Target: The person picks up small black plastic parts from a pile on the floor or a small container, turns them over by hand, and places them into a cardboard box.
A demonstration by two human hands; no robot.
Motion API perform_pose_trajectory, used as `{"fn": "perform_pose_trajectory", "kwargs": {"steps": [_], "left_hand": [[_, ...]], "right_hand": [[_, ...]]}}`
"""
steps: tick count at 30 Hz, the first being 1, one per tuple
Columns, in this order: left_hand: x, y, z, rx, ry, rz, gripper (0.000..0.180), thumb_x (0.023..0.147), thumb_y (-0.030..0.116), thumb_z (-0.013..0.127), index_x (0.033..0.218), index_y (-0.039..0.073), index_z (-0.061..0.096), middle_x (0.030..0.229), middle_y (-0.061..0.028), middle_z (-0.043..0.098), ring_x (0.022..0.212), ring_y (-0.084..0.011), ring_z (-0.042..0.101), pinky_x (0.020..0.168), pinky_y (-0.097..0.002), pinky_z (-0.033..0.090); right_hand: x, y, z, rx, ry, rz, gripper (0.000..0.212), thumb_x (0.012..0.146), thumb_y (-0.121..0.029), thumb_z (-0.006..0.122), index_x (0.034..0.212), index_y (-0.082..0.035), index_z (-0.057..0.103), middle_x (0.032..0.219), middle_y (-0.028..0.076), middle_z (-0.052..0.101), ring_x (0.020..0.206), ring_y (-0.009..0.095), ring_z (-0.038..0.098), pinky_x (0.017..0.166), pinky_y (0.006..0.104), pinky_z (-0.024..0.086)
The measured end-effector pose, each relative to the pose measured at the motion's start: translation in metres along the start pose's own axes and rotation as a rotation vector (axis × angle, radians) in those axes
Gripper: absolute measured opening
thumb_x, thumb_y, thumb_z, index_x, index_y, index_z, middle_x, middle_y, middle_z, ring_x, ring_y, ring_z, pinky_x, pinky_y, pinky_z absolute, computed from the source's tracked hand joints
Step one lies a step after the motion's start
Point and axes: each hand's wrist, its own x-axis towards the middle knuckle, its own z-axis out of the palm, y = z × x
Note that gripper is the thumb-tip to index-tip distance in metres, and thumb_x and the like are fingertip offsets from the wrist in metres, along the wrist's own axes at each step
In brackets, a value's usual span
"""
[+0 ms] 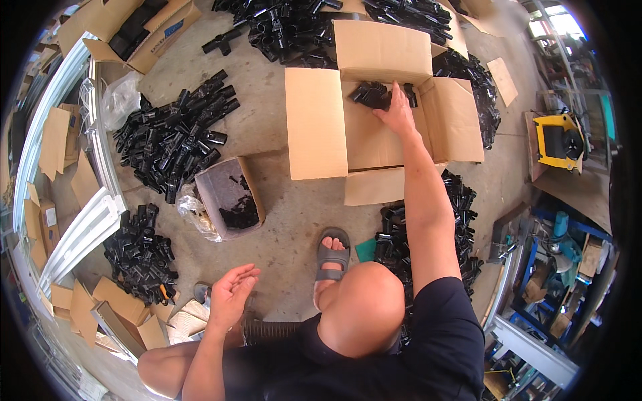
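Note:
My right hand (397, 110) reaches into an open cardboard box (378, 144). Its thumb and fingers are around black tubular parts (372, 95) at the far inner wall; the grip is partly hidden. Another black piece shows just right of the fingers. Empty and loosely curled, with fingers apart, my left hand (231, 294) hovers above the floor near my knee. Beyond it stands a small open carton (257, 200) with little black pieces in the bottom.
Piles of black tubular parts lie at left (177, 134), lower left (140, 254), far middle (281, 30) and beside my right forearm (391, 234). White metal frames (83, 234) and cardboard line the left. A yellow-and-black machine (560, 142) and tool shelves (568, 267) stand right.

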Motion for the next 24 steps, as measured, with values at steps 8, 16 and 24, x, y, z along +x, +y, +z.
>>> {"fn": "perform_pose_trajectory", "kwargs": {"steps": [8,16,24], "left_hand": [[-0.004,0.0,0.01,0.069,-0.05,0.083,0.036,0.102,0.011,0.063,0.134,-0.004,0.059,0.124,-0.0151,0.07,0.112,-0.0177,0.066,0.1,-0.031,0.052],[-0.028,0.025,0.023,-0.052,-0.101,0.246,0.038,0.106,0.019,0.059,0.134,-0.006,0.058,0.124,-0.0177,0.07,0.112,-0.0215,0.067,0.099,-0.0341,0.053],[-0.059,0.066,0.023,-0.742,-0.405,0.363,0.052,0.109,0.039,0.05,0.142,-0.001,0.052,0.13,-0.0182,0.066,0.115,-0.0293,0.067,0.104,-0.0424,0.052]], "right_hand": [[-0.036,-0.001,-0.023,0.089,-0.004,0.124,0.114,0.075,-0.02,0.087,0.161,0.001,0.015,0.151,0.03,0.044,0.137,0.044,0.046,0.114,0.0468,0.041],[-0.106,-0.119,-0.111,0.363,-0.048,-0.128,0.112,0.076,-0.015,0.087,0.163,-0.006,0.017,0.145,0.018,0.053,0.119,0.03,0.06,0.099,0.0386,0.052],[-0.214,-0.335,-0.223,0.603,-0.386,-0.892,0.109,0.073,-0.011,0.09,0.161,-0.006,0.025,0.149,0.016,0.051,0.13,0.028,0.057,0.104,0.0405,0.051]]}}
